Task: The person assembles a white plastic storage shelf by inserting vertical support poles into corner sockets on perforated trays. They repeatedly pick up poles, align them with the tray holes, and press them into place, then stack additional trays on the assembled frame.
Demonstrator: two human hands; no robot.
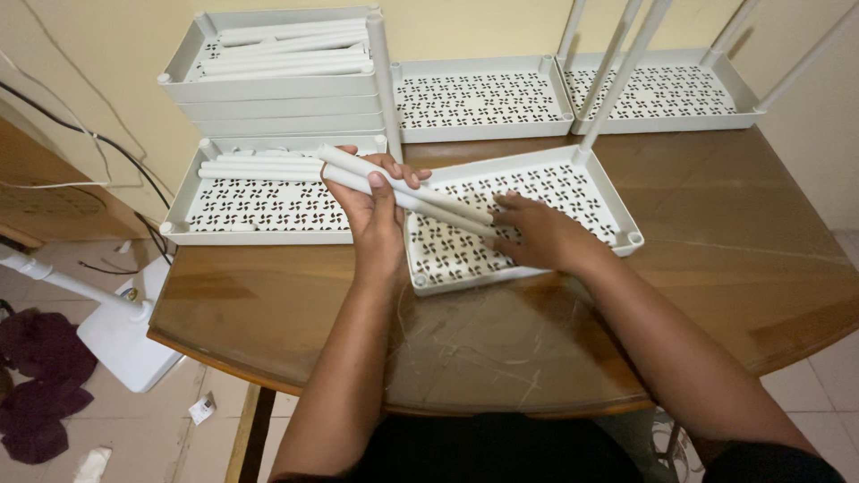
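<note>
- Your left hand [374,215] is closed around a small bundle of white tubes [403,190], thumb on top and fingers [394,165] curled over the far side; keep that grip near the tubes' end so the long free ends do not sag or fan apart.
- The tubes slant from your left hand down across the nearest perforated tray [523,215], their lower ends lying on its floor just by your right hand [535,237].
- Your right hand lies flat and open on that tray, fingertips touching the tube ends and gripping nothing; press lightly so the tray stays put on the slick surface.
- To handle one tube cleanly, I judge you should steady the bundle with the left hand and pinch a single end with the right.
- The tray is pale grey moulded plastic, rectangular, with a raised rim, round sockets at its corners and a pinwheel cut-out pattern in its floor; one upright tube [617,80] stands in its far corner socket.
- The tubes look smooth, rigid and round, so they will roll readily.
- The tabletop [501,349] is brown wood under a glossy, scratched sheet.
- At your left, another tray [259,210] holds loose tubes, with a stack of trays [277,80] behind it.
</note>
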